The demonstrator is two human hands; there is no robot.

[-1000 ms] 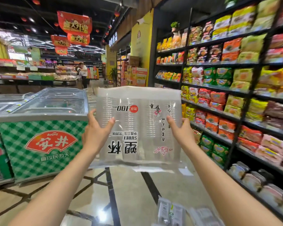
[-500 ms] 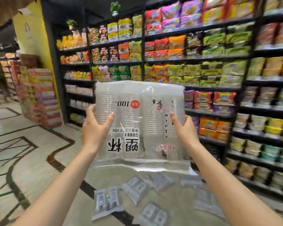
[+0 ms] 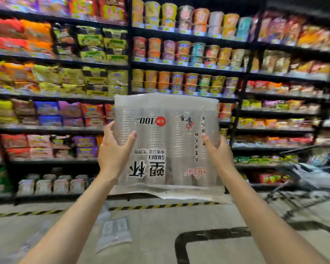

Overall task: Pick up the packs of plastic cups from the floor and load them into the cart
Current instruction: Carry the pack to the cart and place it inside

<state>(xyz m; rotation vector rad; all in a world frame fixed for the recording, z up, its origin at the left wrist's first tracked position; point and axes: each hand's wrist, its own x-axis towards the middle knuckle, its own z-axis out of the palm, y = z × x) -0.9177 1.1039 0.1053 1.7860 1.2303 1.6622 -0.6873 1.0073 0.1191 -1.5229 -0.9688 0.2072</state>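
I hold a clear pack of plastic cups (image 3: 166, 141) upright at chest height in front of me, its black print upside down. My left hand (image 3: 112, 155) grips its left side and my right hand (image 3: 217, 155) grips its right side. The metal shopping cart (image 3: 309, 168) stands at the right edge, blurred, with something pale inside. Another pack of cups (image 3: 113, 233) lies on the floor below my left forearm.
Tall black shelves (image 3: 130, 63) full of instant noodle packets and cups fill the view ahead. A yellow-black striped tape line (image 3: 160, 206) runs along the floor before the shelves. The tiled floor (image 3: 160, 244) has a black inlay curve to the right.
My view has swung to the right, from the freezers past the aisle end to the noodle shelves, and the cart has come into sight. Both hands keep the same hold on the pack.
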